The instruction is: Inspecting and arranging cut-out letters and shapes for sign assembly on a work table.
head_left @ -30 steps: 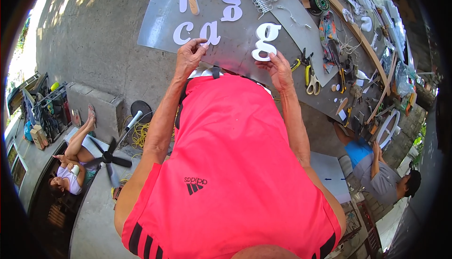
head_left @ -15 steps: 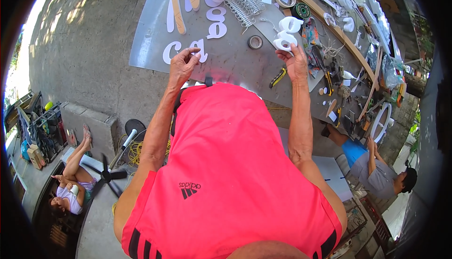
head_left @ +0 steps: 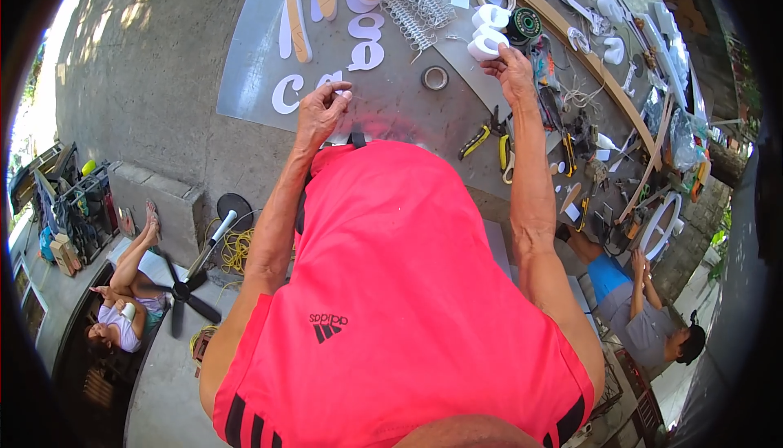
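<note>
My right hand (head_left: 515, 77) grips a white, thick-sided letter cut-out (head_left: 491, 17) by its near end, over the grey worktable (head_left: 400, 105). Farther left, the thumb and fingers of my left hand (head_left: 320, 115) are pinched together; whatever is between them is too small to make out. Just beyond that hand, a flat white letter (head_left: 329, 83) is partly covered by my fingers. Beside it lies another flat white letter (head_left: 286, 94), with a further white cut-out (head_left: 365, 42) farther up. A roll of dark tape (head_left: 435, 78) rests between my hands.
Large brown-faced letters (head_left: 302, 16) and coiled wire mesh (head_left: 418, 8) occupy the far side. A yellow cutter (head_left: 474, 142), pliers (head_left: 505, 150) and a long wooden strip (head_left: 587, 69) lie at the right. One person (head_left: 652, 309) works at the right; another (head_left: 122, 317) sits at the left.
My right hand has carried the white letter cut-out slightly away from me and tilted it, showing more of its sides. My left hand stays pinched in nearly the same place. The view has shifted a little.
</note>
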A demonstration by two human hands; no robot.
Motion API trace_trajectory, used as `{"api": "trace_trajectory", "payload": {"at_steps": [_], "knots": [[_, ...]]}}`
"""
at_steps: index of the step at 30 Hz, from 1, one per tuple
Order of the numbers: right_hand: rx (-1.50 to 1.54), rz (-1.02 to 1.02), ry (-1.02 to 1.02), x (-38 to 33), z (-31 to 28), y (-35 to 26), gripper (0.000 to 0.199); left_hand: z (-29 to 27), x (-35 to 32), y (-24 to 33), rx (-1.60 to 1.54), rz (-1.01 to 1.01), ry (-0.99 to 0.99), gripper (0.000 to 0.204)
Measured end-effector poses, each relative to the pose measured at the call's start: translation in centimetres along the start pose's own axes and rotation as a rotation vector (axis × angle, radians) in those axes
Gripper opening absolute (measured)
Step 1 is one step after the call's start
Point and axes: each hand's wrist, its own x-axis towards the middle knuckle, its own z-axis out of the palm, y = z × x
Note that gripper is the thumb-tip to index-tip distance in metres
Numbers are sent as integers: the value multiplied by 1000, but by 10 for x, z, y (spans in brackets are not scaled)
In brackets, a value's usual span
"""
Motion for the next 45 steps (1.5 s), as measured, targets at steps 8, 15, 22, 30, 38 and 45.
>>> {"api": "trace_trajectory", "payload": {"at_steps": [8,15,22,30,38,45], "knots": [[4,-21,-54,9,8,7,44,0,-10,-8,-9,-49,63,25],[52,-60,-85,-11,11,12,41,6,-13,-5,-29,-63,63,25],[87,-97,-174,-44,39,-4,42,5,-16,19,-15,-149,-8,26],[8,-15,-391,-109,107,13,50,17,0,58,-440,-91,-260,56],[-93,77,-527,-128,128,35,50,19,-4,52,-500,-95,-194,58],[-125,77,-555,-129,130,33,49,19,-6,42,-504,-87,-153,55]]}}
